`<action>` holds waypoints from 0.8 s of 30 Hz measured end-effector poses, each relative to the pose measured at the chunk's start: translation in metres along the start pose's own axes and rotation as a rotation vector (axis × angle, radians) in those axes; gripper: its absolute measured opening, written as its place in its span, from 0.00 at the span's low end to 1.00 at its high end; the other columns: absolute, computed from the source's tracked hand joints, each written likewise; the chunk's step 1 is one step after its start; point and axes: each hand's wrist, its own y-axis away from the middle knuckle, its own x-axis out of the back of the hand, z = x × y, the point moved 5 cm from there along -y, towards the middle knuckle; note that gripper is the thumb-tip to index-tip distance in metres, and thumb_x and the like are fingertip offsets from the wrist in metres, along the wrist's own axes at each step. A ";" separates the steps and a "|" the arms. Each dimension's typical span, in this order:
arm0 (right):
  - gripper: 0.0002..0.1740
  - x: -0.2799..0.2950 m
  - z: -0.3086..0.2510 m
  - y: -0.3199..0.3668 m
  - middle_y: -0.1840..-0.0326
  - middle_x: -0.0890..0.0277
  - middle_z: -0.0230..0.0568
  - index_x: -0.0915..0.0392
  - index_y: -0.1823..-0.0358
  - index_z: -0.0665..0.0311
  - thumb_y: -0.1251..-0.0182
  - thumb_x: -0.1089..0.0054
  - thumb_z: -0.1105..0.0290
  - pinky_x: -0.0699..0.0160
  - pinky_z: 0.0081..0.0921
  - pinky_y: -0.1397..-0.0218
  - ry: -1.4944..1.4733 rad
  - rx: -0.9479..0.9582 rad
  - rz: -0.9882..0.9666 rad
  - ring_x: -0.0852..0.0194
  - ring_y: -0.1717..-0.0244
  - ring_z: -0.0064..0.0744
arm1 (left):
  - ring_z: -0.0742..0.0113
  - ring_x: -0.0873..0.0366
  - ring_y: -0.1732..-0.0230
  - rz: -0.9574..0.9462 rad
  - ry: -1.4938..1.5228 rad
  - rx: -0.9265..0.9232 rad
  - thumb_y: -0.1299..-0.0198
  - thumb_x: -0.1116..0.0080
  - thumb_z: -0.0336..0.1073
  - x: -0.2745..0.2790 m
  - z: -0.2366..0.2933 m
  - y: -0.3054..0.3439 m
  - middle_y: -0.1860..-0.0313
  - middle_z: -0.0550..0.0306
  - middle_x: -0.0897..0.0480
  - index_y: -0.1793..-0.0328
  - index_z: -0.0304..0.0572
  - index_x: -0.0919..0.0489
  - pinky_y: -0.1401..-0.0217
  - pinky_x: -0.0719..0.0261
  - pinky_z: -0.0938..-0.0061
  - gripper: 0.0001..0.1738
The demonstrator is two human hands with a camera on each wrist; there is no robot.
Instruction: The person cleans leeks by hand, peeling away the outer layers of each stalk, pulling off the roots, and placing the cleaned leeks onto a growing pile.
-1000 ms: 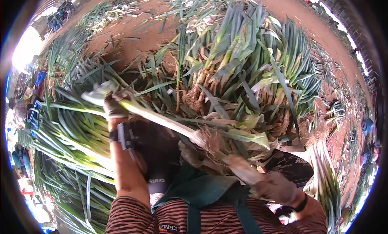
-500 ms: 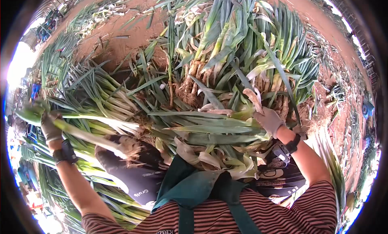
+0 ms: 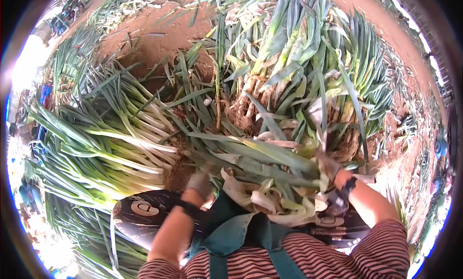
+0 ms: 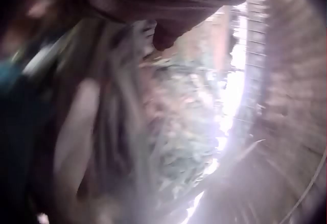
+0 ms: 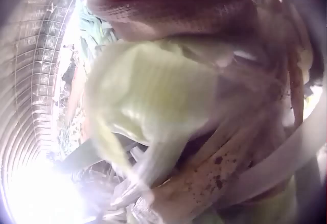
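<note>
Over the lap, my gloved left hand is blurred in the head view, just right of the root ends of a pile of leeks; its fingers cannot be made out, and no leek shows in it. My gloved right hand pinches pale, limp leek leaves at the right end of long green leaves lying across the front. Up close in the right wrist view, the glove is over a broad pale-green leaf, with its fingertips hidden.
Untrimmed leeks with brown roots stand bunched beyond the hands. Stripped leaves heap on the lap. Reddish soil shows at the back left. More pale leeks lie at the right.
My left hand has come back from the far left to the lap, without the leek it held. My right hand has stayed near the leaves at the right, after moving up from the lower right.
</note>
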 end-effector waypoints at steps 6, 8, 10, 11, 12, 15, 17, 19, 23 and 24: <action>0.39 -0.062 0.009 0.010 0.40 0.25 0.43 0.30 0.35 0.69 0.35 0.40 0.42 0.31 0.30 0.37 -0.136 -0.051 -0.344 0.27 0.44 0.33 | 0.62 0.16 0.55 -0.432 0.899 0.780 0.35 0.37 0.42 -0.144 -0.049 0.016 0.47 0.47 0.17 0.37 0.34 0.27 0.58 0.15 0.72 0.25; 0.28 -0.087 0.070 -0.055 0.38 0.25 0.38 0.28 0.35 0.63 0.31 0.43 0.55 0.31 0.29 0.34 -0.626 0.035 -0.628 0.27 0.40 0.30 | 0.63 0.15 0.57 -0.499 0.766 0.629 0.35 0.37 0.41 -0.131 -0.009 0.025 0.49 0.50 0.16 0.38 0.34 0.25 0.58 0.15 0.71 0.24; 0.22 -0.088 0.017 -0.046 0.44 0.21 0.39 0.23 0.41 0.61 0.30 0.43 0.56 0.29 0.28 0.37 0.045 0.811 -0.484 0.25 0.44 0.29 | 0.65 0.16 0.61 -0.574 0.647 0.364 0.36 0.37 0.37 -0.131 -0.009 0.013 0.52 0.53 0.16 0.41 0.33 0.23 0.60 0.16 0.70 0.20; 0.20 -0.096 0.001 -0.018 0.47 0.20 0.39 0.21 0.44 0.61 0.30 0.43 0.57 0.29 0.27 0.39 0.381 1.163 -0.364 0.24 0.45 0.28 | 0.66 0.17 0.63 -0.604 0.598 0.179 0.37 0.38 0.34 -0.136 -0.022 0.005 0.54 0.55 0.15 0.44 0.32 0.22 0.63 0.17 0.71 0.18; 0.19 -0.097 -0.012 0.004 0.49 0.18 0.40 0.20 0.46 0.60 0.30 0.43 0.57 0.27 0.28 0.41 0.495 1.202 -0.335 0.23 0.47 0.29 | 0.68 0.18 0.65 -0.674 0.550 0.259 0.39 0.37 0.32 -0.141 -0.007 0.017 0.56 0.56 0.15 0.45 0.34 0.21 0.65 0.19 0.72 0.17; 0.19 -0.081 -0.077 0.069 0.56 0.17 0.43 0.19 0.49 0.64 0.36 0.38 0.60 0.23 0.29 0.49 0.488 0.721 -0.358 0.20 0.56 0.31 | 0.69 0.21 0.65 -0.932 0.445 0.147 0.45 0.33 0.30 -0.139 0.061 0.041 0.61 0.56 0.16 0.49 0.40 0.18 0.64 0.21 0.73 0.16; 0.22 -0.060 -0.126 0.118 0.64 0.17 0.45 0.21 0.51 0.71 0.45 0.30 0.66 0.20 0.29 0.60 0.461 0.173 -0.254 0.19 0.68 0.30 | 0.67 0.21 0.58 -0.954 0.551 -0.095 0.44 0.33 0.29 -0.130 0.099 0.047 0.58 0.54 0.16 0.47 0.40 0.19 0.59 0.20 0.72 0.18; 0.14 -0.048 -0.132 0.120 0.69 0.18 0.39 0.18 0.59 0.64 0.43 0.32 0.64 0.21 0.29 0.60 0.188 0.677 -0.331 0.20 0.69 0.30 | 0.66 0.22 0.52 -0.931 0.665 -0.519 0.42 0.33 0.31 -0.102 0.173 0.064 0.51 0.52 0.17 0.41 0.38 0.22 0.50 0.20 0.70 0.22; 0.12 -0.017 -0.232 0.177 0.63 0.20 0.34 0.21 0.60 0.61 0.48 0.33 0.77 0.22 0.27 0.58 0.020 0.568 -0.144 0.22 0.64 0.26 | 0.67 0.21 0.48 -0.896 0.805 -0.666 0.41 0.32 0.37 -0.050 0.283 0.070 0.44 0.50 0.19 0.38 0.35 0.23 0.44 0.21 0.70 0.26; 0.18 -0.010 -0.261 0.182 0.60 0.22 0.33 0.24 0.53 0.62 0.47 0.34 0.78 0.22 0.24 0.60 -0.014 0.622 -0.134 0.24 0.62 0.24 | 0.68 0.21 0.49 -0.830 0.714 -0.670 0.41 0.32 0.37 -0.025 0.303 0.065 0.45 0.51 0.19 0.39 0.35 0.23 0.46 0.21 0.70 0.25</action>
